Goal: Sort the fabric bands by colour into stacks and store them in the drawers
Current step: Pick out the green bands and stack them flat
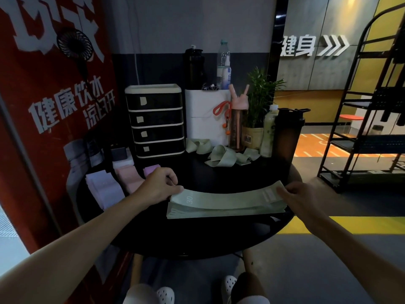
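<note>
A stack of green fabric bands (pixel 223 208) lies flat near the front of the round black table (pixel 197 238). My left hand (pixel 161 185) pinches the left end of the top green band. My right hand (pixel 300 195) pinches its right end. Loose green bands (pixel 221 157) lie crumpled further back. At the left sit a white stack (pixel 103 189), a pink stack (pixel 129 177) and a purple stack (pixel 151 170). The black drawer unit (pixel 155 121) stands at the back left, all its drawers closed.
Behind the loose bands stand a white box (pixel 206 115), a pink bottle (pixel 237 126), a potted plant (pixel 259 106), a pale drink bottle (pixel 269 130) and a dark shaker (pixel 289 132). A red banner (pixel 50 106) rises at the left. A black metal rack (pixel 368 128) stands on the right.
</note>
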Tool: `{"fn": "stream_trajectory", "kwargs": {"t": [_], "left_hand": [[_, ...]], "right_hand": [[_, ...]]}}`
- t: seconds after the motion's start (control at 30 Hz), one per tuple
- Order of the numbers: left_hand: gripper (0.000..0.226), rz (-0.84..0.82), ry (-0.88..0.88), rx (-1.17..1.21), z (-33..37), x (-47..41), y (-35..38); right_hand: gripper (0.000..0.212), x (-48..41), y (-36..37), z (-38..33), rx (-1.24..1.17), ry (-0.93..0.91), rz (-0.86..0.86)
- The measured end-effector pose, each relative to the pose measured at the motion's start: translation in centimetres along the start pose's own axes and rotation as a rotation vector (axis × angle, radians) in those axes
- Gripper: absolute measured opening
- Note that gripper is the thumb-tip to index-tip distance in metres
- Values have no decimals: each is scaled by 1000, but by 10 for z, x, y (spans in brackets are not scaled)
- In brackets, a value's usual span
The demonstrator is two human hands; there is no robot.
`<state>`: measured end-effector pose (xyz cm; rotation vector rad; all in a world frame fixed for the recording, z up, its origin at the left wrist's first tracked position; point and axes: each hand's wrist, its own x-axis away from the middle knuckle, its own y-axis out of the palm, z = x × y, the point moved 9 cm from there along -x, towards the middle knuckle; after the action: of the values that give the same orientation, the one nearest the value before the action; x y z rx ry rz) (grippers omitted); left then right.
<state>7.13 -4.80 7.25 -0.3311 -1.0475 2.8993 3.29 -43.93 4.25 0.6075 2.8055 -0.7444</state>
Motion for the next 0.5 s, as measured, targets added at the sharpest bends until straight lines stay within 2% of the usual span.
{"fn": "stream_trajectory", "kwargs": {"t": [0.17, 0.4, 0.5], "left_hand": [[21, -4, 76, -107, -4, 2, 6], [24, -19, 143, -203, -4, 7, 12], [18, 15, 222, -353, 13, 13, 12]], "right_hand": [[35, -4, 7, 15, 53, -5, -3], [34, 2, 19, 21, 86, -6, -108], [35, 5, 17, 17, 120, -32, -78]]}}
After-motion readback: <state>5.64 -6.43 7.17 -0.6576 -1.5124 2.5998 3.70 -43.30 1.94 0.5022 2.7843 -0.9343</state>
